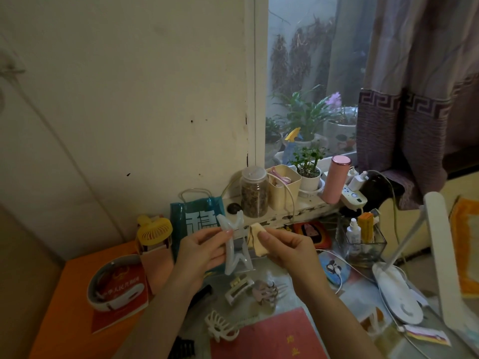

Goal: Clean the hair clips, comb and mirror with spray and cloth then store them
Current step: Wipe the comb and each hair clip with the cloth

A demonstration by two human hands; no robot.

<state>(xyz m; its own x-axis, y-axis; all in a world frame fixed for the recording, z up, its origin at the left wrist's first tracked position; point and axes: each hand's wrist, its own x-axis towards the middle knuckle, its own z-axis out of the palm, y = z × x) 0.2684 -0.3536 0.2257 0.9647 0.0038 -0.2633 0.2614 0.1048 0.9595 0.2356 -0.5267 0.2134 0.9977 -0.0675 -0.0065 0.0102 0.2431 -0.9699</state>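
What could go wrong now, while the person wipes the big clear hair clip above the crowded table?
The left hand holds the clear hair clip only at its middle, so pressure from the cloth in the right hand might twist it loose. It would likely drop onto the clips on the table below.

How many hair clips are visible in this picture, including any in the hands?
4. A translucent clip in the left hand; a cream clip and a brownish clip on the table below; a white claw clip nearest. Clutter may hide others.
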